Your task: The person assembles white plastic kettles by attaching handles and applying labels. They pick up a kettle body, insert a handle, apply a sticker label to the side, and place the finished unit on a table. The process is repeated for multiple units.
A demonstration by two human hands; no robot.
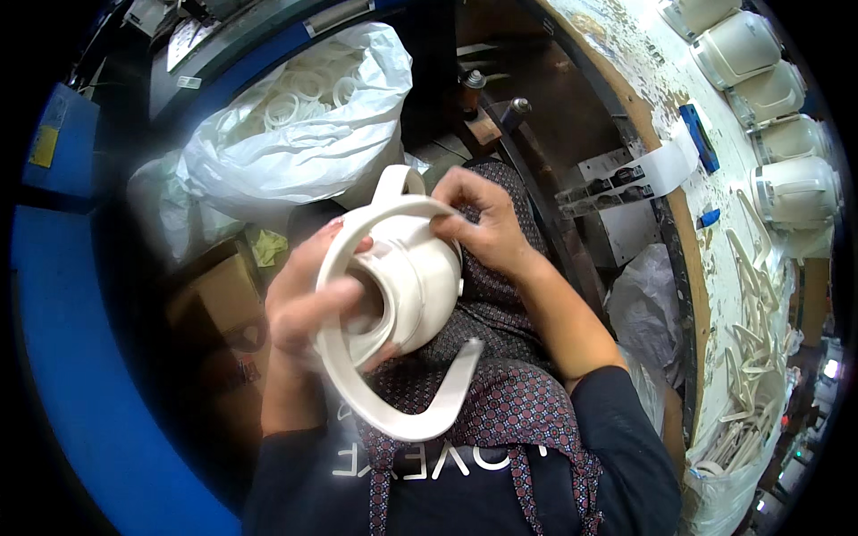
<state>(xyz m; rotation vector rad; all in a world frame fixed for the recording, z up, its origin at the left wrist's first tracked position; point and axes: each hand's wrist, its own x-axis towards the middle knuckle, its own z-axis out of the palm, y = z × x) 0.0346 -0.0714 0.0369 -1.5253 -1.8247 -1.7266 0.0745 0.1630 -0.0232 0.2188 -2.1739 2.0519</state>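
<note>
A cream plastic jug body (438, 290) lies tilted over my lap, its round mouth facing toward my left hand (299, 290). That hand grips the jug by its neck, with blurred fingers reaching over the opening. A long curved cream handle (402, 422) loops around the mouth side of the jug. My right hand (487, 219) pinches one end of this handle against the jug's upper side. The handle's other end hangs loose over the patterned apron (518, 402). A smaller cream loop (399, 181) sticks up from the jug's far side.
A white plastic sack (295, 152) holding several pale rings stands ahead to the left. Several cream jugs (795, 192) and a pile of cream handles (746, 384) sit on the worn bench (706, 223) at right. A blue cutter (699, 138) lies near hanging film. A cardboard box (214, 295) is at left.
</note>
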